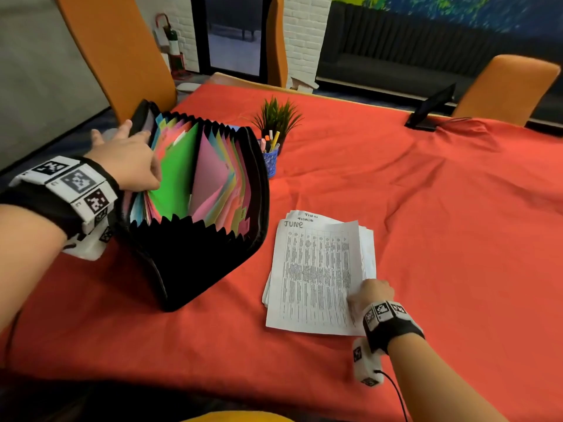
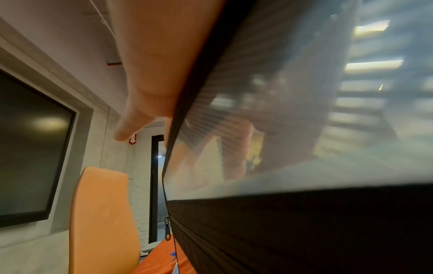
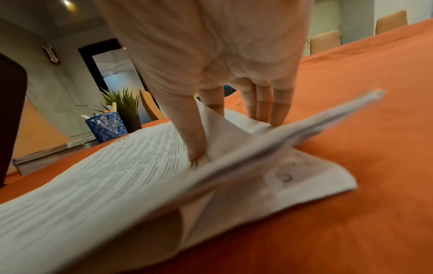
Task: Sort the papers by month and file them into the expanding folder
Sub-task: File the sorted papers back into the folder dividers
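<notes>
A black expanding folder (image 1: 195, 254) stands open on the left of the red tablecloth (image 1: 426, 223), its coloured dividers fanned out. My left hand (image 1: 137, 153) grips the folder's left wall, with fingers on both sides of its translucent cover (image 2: 281, 111). A stack of printed papers (image 1: 316, 275) lies to the folder's right, and its top sheet is headed "JUNE". At the stack's near right corner my right hand (image 1: 362, 292) pinches the top sheets. Its thumb (image 3: 187, 129) lies on the top sheet, and a finger sits under the lifted corner of the papers (image 3: 117, 176).
A blue mesh pen cup (image 1: 269, 161) and a small potted plant (image 1: 278, 117) stand just behind the folder. A dark tablet on a stand (image 1: 432, 112) sits at the far right edge. Orange chairs (image 1: 122, 56) (image 1: 505, 86) ring the table.
</notes>
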Available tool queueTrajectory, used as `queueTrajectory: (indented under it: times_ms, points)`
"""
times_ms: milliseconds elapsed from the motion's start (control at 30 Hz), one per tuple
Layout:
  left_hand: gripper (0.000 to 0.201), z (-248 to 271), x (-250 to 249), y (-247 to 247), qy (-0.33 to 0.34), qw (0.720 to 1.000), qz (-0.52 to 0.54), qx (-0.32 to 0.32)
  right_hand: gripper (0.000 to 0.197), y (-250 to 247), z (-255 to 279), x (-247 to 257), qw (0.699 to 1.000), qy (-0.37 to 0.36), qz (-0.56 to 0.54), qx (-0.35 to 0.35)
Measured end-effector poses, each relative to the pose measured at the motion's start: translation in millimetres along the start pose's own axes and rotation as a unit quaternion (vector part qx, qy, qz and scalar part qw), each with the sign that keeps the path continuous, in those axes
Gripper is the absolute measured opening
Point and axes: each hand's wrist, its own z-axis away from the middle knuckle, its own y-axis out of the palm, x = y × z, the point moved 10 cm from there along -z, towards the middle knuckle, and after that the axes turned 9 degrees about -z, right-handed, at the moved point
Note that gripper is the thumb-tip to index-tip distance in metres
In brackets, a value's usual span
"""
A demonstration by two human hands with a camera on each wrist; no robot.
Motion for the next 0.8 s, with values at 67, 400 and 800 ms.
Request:
queueTrajectory:
  times_ms: [67,400,800]
  points:
    - [0.013,0,0,0,0.000,1.000,0.003,0.000,0.035,-1,-2,1,1.000,0.000,0.013,-0.006]
    - [0.015,-2,-2,0,0.009,1.000,-0.008,-0.008,0.029,5,-5,14,0.998,-0.012,0.062,0.017]
    - [0.015,-3,1,2,0.005,1.000,0.001,-0.007,0.028,-10,3,20,0.998,-0.012,0.062,0.009]
